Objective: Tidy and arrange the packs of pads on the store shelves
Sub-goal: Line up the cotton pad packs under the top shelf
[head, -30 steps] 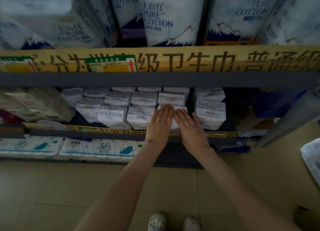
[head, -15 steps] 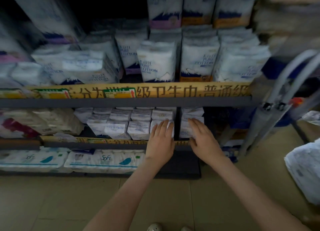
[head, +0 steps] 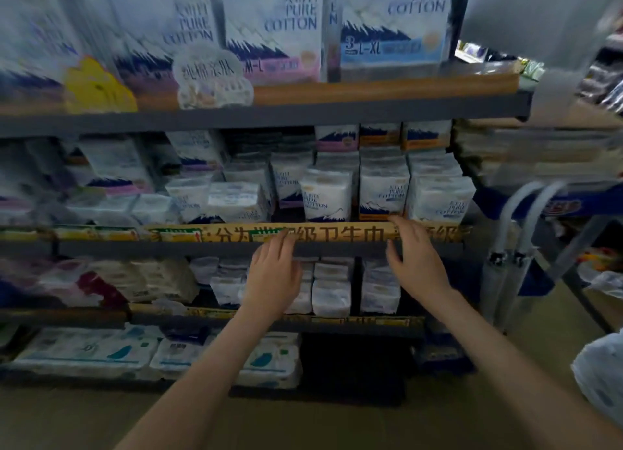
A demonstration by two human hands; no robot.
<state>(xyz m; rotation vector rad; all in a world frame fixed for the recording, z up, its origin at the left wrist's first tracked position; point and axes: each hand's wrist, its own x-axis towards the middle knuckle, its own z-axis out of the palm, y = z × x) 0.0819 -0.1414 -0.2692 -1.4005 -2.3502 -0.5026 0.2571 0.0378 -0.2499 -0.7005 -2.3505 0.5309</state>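
Packs [head: 384, 193] stand upright on the shelf [head: 101, 248] just above; my right hand [head: 416, 264] sits nearer them, my left hand [head: 274, 276] lower, both loose-fingered and empty

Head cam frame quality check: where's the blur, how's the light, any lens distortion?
Head view, blur: motion smear is worst on the left-side packs. The L-XL pack and yellow shelf strip are roughly legible, and the left hand and right hand are fairly sharp. Head view, light: dim overall, with the bottom shelf bay darkest and no glare. Head view, distortion: the wide angle slightly bows the grey shelf edge.
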